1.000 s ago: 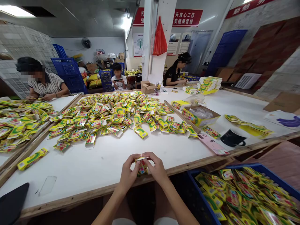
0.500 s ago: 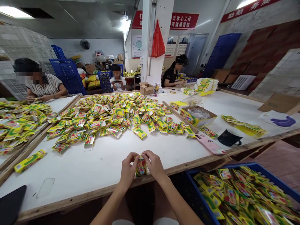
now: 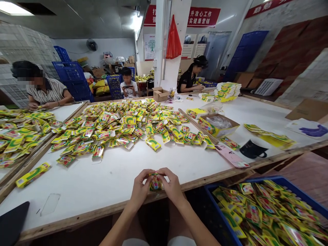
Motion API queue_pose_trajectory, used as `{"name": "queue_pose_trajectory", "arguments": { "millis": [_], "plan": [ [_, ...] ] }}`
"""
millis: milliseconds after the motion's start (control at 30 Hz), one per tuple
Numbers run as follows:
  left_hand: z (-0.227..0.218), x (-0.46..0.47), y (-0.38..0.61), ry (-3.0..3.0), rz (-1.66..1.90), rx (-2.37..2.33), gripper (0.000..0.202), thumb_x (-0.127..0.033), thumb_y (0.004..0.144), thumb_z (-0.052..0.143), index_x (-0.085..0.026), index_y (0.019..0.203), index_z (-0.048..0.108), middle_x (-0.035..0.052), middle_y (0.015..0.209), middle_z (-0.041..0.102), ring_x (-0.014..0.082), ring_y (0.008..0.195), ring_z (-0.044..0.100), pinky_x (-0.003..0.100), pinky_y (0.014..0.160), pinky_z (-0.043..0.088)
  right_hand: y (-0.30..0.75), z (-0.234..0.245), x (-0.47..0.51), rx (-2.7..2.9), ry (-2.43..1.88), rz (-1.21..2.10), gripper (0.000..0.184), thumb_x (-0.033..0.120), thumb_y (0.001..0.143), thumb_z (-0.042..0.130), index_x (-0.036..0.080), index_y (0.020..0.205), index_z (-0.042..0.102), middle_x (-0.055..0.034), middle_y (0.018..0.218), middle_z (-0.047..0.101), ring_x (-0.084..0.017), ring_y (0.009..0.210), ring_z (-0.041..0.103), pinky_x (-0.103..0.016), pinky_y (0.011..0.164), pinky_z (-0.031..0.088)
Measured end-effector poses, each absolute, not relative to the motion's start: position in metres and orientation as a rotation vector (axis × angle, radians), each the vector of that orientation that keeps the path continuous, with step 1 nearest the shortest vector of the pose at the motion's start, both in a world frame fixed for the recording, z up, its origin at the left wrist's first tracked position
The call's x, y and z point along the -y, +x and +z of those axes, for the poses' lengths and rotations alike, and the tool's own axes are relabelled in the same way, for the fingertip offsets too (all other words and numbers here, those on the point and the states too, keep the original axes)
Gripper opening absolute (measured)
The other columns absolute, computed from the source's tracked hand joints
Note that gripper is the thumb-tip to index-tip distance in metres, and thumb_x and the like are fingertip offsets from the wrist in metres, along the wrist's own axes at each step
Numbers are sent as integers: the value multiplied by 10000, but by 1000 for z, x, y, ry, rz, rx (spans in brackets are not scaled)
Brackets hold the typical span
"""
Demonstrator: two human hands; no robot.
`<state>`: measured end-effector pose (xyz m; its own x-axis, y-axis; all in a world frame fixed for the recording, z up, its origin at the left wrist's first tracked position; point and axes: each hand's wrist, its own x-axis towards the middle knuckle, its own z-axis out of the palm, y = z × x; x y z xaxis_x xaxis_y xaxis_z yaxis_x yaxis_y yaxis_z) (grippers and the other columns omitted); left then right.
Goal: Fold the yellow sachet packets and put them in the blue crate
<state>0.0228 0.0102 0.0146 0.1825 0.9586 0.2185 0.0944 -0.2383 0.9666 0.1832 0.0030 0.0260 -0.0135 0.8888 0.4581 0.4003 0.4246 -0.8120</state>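
At the table's front edge, a small yellow, green and red printed carton (image 3: 155, 183) stands between my two hands. My left hand (image 3: 141, 184) grips its left side, thumb on the front face and fingers curled over the top. On the other side my right hand (image 3: 169, 184) holds it the same way, closed round the top right corner. My fingertips meet at the carton's upper end and hide its top flap. Farther back lies a wide heap of similar small cartons (image 3: 123, 124), several with open white flaps.
At lower right a blue crate (image 3: 212, 194) holds many cartons. A black mug (image 3: 252, 149), a pink phone-like item (image 3: 232, 156) and an open box of clear plastic (image 3: 217, 124) sit right. A dark flat object (image 3: 12, 222) lies lower left. Other people sit around the tables.
My fingers have come together over the carton's top and my thumbs have moved inward across its front. The carton stays in about the same place at the table edge.
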Motion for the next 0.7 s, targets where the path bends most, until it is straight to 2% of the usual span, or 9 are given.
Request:
{"name": "queue_pose_trajectory", "arguments": {
  "millis": [100, 200, 267, 333, 433, 533, 600, 700],
  "plan": [
    [15, -23, 22, 1596, 1176, -1122, 316, -339, 863, 550, -228, 1158, 558, 83, 1148, 629, 204, 976, 627, 347, 835, 513, 235, 45, 26, 1509, -1324, 128, 161, 290, 898, 516, 203, 932, 647, -76, 920, 667, -211, 863, 626, -348, 787, 509],
    [14, -58, 26, 1693, 1115, -1362, 335, -314, 837, 568, -234, 1162, 541, 86, 1181, 591, 207, 986, 615, 339, 814, 510, 309, 68, 67, 1340, -1574, -506, 231, 401, 833, 611, 178, 847, 670, -116, 874, 651, -278, 866, 595, -473, 884, 439],
    [14, -92, 35, 1728, 964, -1593, 374, -304, 811, 594, -240, 1174, 536, 78, 1182, 580, 209, 1041, 591, 333, 875, 478, 342, 78, 90, 1302, -1634, -657, 274, 435, 830, 601, 170, 828, 671, -131, 858, 649, -293, 847, 594, -490, 882, 432],
    [16, -129, 47, 1668, 941, -1717, 422, -325, 795, 610, -197, 1188, 523, 126, 1201, 559, 266, 1155, 524, 392, 957, 416, 350, 79, 103, 1333, -1650, -621, 301, 459, 848, 564, 174, 840, 661, -129, 854, 650, -286, 827, 600, -473, 858, 447],
    [23, -172, 63, 1537, 945, -1875, 479, -353, 728, 668, -133, 1129, 525, 224, 1307, 460, 393, 1295, 348, 543, 1017, 291, 328, 64, 103, 1367, -1646, -434, 338, 496, 874, 509, 191, 843, 650, -114, 854, 644, -268, 814, 610, -433, 796, 474],
    [31, -192, 70, 1433, 959, -1947, 434, -338, 644, 724, -143, 986, 542, 234, 1335, 427, 443, 1308, 294, 603, 998, 262, 298, 43, 89, 1332, -1616, -251, 338, 503, 881, 498, 205, 839, 652, -107, 879, 641, -256, 823, 619, -400, 754, 497],
    [36, -190, 72, 1410, 1004, -1932, 327, -326, 665, 692, -160, 902, 541, 208, 1273, 484, 421, 1264, 370, 580, 960, 326, 283, 32, 78, 1322, -1581, -139, 308, 484, 885, 503, 216, 842, 650, -100, 892, 642, -251, 835, 624, -385, 746, 514],
    [42, -163, 74, 1484, 1112, -1789, 149, -317, 768, 567, -181, 821, 537, 109, 1022, 606, 287, 1042, 572, 419, 851, 456, 261, 20, 55, 1353, -1508, -20, 252, 439, 889, 514, 229, 858, 651, -95, 931, 646, -257, 884, 634, -382, 758, 536]
  ]
}}
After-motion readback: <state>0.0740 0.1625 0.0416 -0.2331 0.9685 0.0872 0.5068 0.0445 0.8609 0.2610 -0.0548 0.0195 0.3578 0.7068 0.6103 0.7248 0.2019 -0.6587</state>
